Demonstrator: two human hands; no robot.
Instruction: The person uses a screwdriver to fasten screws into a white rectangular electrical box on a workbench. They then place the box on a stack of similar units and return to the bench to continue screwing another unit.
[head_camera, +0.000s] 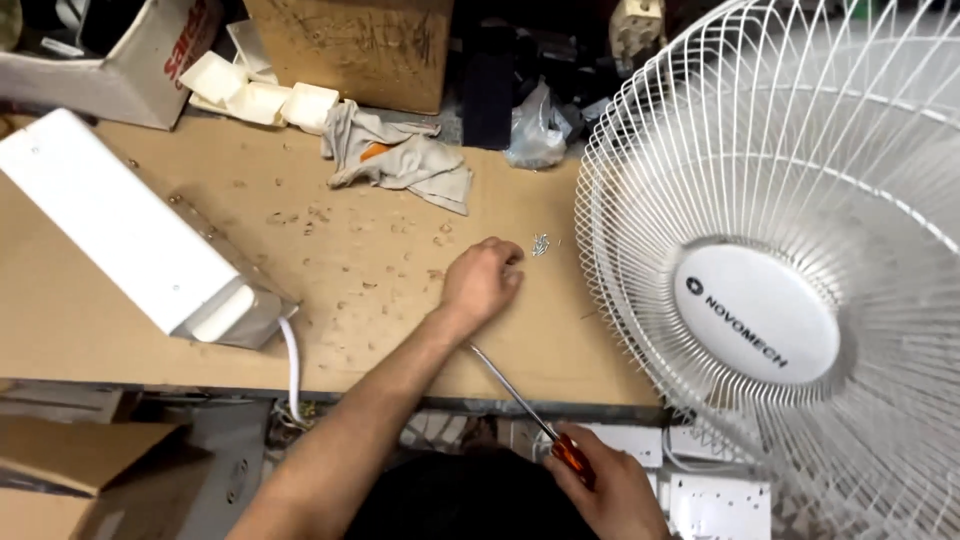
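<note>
A: Head view. Left hand (482, 280) is seen knuckles up on the desk (350, 260), its grip narrowed just beside the screws (540, 244); whether one is pinched cannot be told.

B: Right hand (610, 495)?

A: Grip closed on the screwdriver (525, 405), shaft slanted toward the left wrist. Fan (770, 290) stands at right. One screw is best taken at a time, the tip kept off the wrist.
</note>
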